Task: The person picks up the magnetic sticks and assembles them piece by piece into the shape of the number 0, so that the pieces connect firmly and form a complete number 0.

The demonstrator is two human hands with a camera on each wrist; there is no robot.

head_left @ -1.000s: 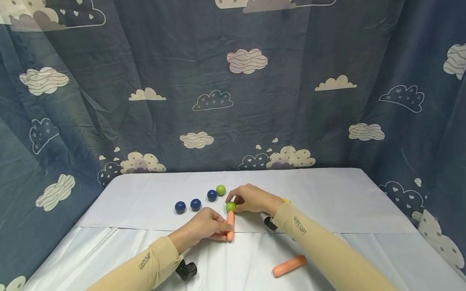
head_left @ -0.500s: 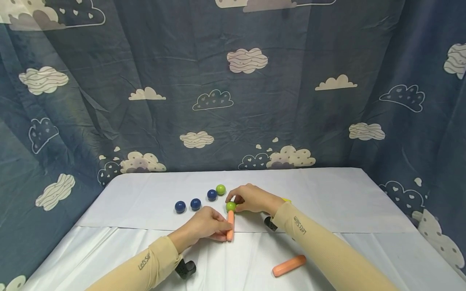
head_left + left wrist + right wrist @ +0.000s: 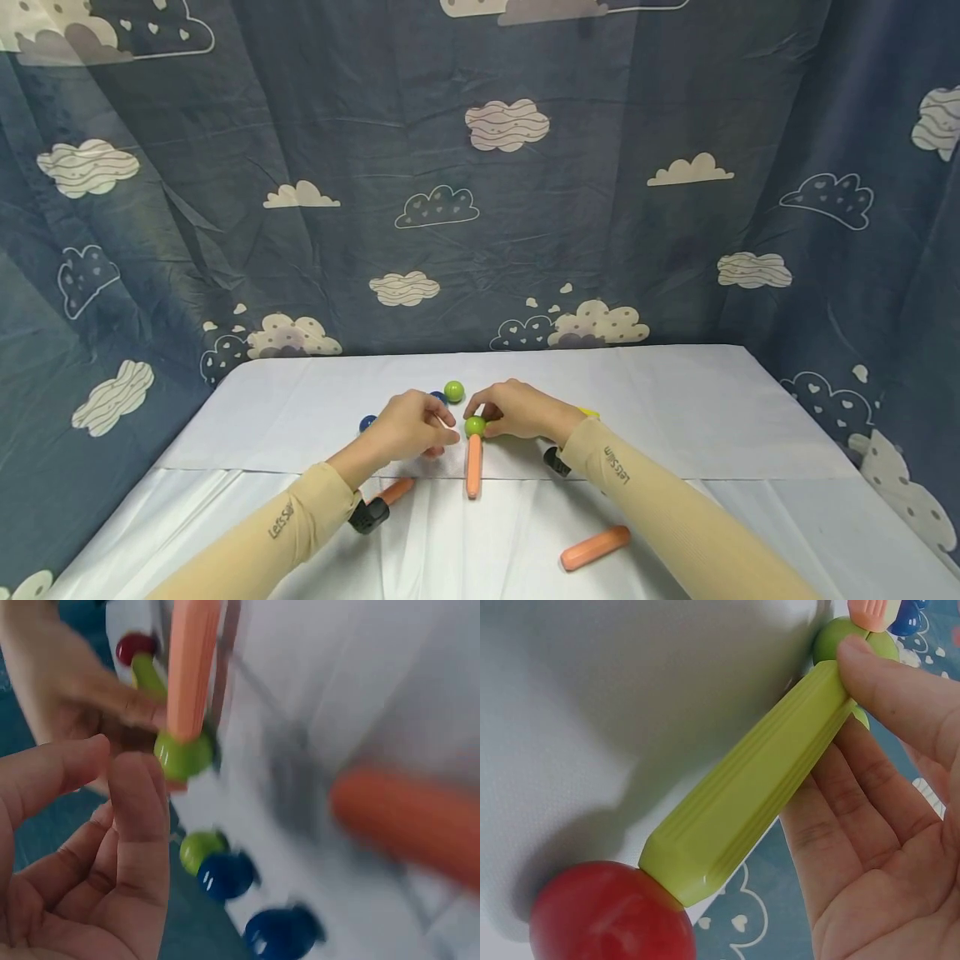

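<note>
My right hand pinches a green stick where it meets a green ball. The stick's other end carries a red ball. An orange stick runs from the green ball toward me, flat on the table. My left hand hovers just left of that ball with loosely curled fingers and holds nothing. Right by it lie a second green ball and three blue balls, one peeking out at the left and the rest mostly hidden by the hand.
Two loose orange sticks lie on the white table cloth: one at the front right, one beside my left wrist. A dark blue cloud-print curtain closes the back and sides.
My left hand has let go of the orange stick and moved up and left toward the blue balls, uncovering the orange stick near my wrist. The right hand has kept still.
</note>
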